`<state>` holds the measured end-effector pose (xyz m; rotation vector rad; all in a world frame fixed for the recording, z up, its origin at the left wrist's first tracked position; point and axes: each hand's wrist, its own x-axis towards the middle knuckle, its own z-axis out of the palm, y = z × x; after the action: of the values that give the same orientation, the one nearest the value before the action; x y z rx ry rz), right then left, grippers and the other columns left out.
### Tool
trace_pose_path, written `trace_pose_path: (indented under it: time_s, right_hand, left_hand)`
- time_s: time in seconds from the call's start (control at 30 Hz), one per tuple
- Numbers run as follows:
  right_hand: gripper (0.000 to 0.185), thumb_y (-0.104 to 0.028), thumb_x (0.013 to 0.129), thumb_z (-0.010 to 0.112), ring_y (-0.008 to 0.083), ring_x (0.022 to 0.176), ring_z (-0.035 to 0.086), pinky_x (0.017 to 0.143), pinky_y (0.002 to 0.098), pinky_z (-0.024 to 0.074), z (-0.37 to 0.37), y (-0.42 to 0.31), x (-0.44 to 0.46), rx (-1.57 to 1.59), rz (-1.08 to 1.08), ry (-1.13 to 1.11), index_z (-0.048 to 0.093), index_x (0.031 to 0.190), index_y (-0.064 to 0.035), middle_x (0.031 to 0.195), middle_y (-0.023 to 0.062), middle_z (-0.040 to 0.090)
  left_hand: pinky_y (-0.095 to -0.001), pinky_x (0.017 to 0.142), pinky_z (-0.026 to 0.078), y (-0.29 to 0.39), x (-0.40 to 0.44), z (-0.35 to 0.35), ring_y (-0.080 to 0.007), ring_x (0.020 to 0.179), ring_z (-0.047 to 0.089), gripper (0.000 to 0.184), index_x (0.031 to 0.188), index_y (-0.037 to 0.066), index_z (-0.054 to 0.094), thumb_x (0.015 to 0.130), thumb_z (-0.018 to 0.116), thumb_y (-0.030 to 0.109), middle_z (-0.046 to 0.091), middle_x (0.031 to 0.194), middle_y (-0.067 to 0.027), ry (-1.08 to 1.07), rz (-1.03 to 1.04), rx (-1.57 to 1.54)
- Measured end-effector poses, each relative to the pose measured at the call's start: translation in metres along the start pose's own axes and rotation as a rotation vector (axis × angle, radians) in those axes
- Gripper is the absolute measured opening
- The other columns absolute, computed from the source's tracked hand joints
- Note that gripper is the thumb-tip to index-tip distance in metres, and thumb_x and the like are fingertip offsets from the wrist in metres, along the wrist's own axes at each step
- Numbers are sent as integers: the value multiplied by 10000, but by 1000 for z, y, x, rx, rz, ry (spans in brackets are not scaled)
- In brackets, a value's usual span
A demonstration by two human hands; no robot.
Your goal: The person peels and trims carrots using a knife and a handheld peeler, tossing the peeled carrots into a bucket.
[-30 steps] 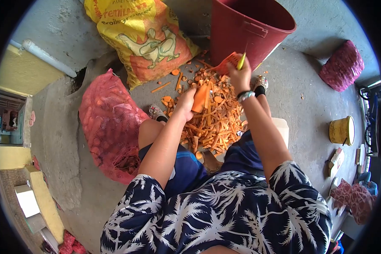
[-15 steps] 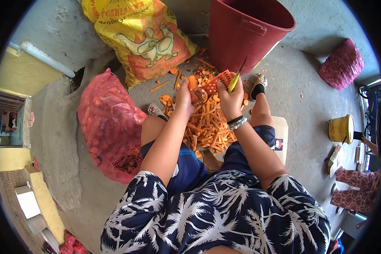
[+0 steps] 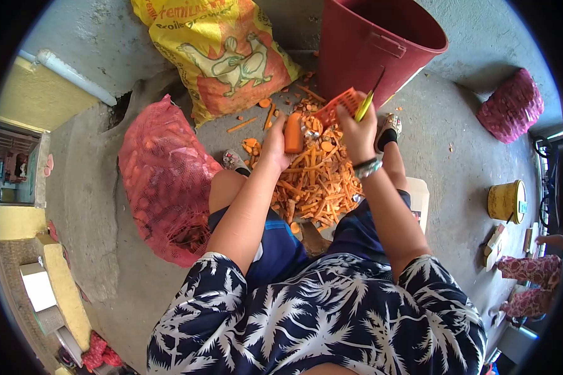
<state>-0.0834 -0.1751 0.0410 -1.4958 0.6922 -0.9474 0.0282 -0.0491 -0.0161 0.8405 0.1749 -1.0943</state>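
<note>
An orange carrot (image 3: 293, 133) sits upright in my left hand (image 3: 274, 145), whose fingers are closed around it. My right hand (image 3: 359, 134) grips an orange plastic piece with rows of holes (image 3: 339, 106), like a grater, and a knife with a yellow-green handle (image 3: 365, 106). The knife's dark blade points up and away from me. A gap separates the plastic piece from the carrot. Below both hands, between my feet, lies a heap of carrot peelings and cut pieces (image 3: 316, 184).
A red mesh sack of carrots (image 3: 162, 181) stands at my left. Ahead are a yellow printed feed sack (image 3: 228, 62) and a tall red bin (image 3: 372, 56). A purple mesh sack (image 3: 512, 105), a yellow bucket (image 3: 505, 201) and a person in patterned trousers (image 3: 528, 269) are at right.
My right hand has moved right with the plastic piece and knife, away from the carrot. The carrot now shows more fully in my left hand. The view has shifted slightly.
</note>
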Motion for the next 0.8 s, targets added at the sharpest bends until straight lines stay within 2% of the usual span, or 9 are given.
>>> trace_pose_path:
  time_s: [0.07,0.13,0.37,0.4,0.43,0.5,0.57,0.7,0.8]
  right_hand:
    - [323,-35,778,630,142,780,598,674,257,489,-1,7,-20,-17,-9,18,495,1069,3,912,83,610]
    - [314,-40,783,627,137,790,586,684,264,482,2,7,-33,-17,-30,46,491,1063,3,893,84,603]
    - [314,-22,777,631,131,786,585,665,259,489,5,17,-21,3,-44,21,501,1061,0,900,83,602]
    - [318,-21,773,635,129,778,588,656,259,494,3,23,-8,20,0,-11,506,1063,1,902,85,607]
    - [318,-25,762,649,123,764,592,649,266,503,0,33,12,-50,-46,45,523,1053,-16,893,82,618]
    - [303,-20,746,662,135,740,593,642,269,500,-15,68,58,-171,-177,191,540,1022,-46,873,69,625]
    - [320,-30,751,663,144,727,592,614,267,492,-21,61,68,-95,-42,249,520,1037,-16,870,77,622]
    - [342,-35,795,620,153,735,609,638,264,526,-7,3,7,-21,51,13,472,1102,-9,910,99,615]
    - [345,-23,787,620,163,807,602,712,266,495,1,-2,-25,75,3,-46,473,1098,-3,945,97,598]
  left_hand:
    - [-330,673,479,-3,3,-2,-165,763,573,350,1085,82,504,931,407,381,574,912,-62,-59,2,45]
    - [-301,650,465,-3,-16,23,-147,683,544,298,1003,73,516,934,416,345,562,872,-33,120,78,17]
    - [-289,627,470,-8,-13,19,-141,707,542,292,1033,76,511,951,391,330,554,903,-26,142,99,-21]
    - [-307,657,481,-9,-16,16,-157,746,561,344,1055,69,504,939,405,377,564,909,-45,113,58,144]
    - [-326,686,493,-9,-17,13,-173,785,581,400,1078,62,498,926,418,423,575,914,-65,84,16,310]
    - [-326,672,492,-6,-19,4,-173,771,575,404,1077,59,497,922,428,425,573,901,-65,43,-27,302]
    - [-324,626,481,-4,-15,-5,-167,737,561,389,1057,59,498,923,427,417,567,859,-61,-29,-37,168]
    - [-307,588,474,3,-14,14,-152,722,553,309,1018,78,500,955,353,342,557,840,-54,130,7,-70]
    - [-333,628,489,-10,9,-2,-160,758,567,296,1036,79,493,958,343,322,563,881,-61,-20,11,-101]
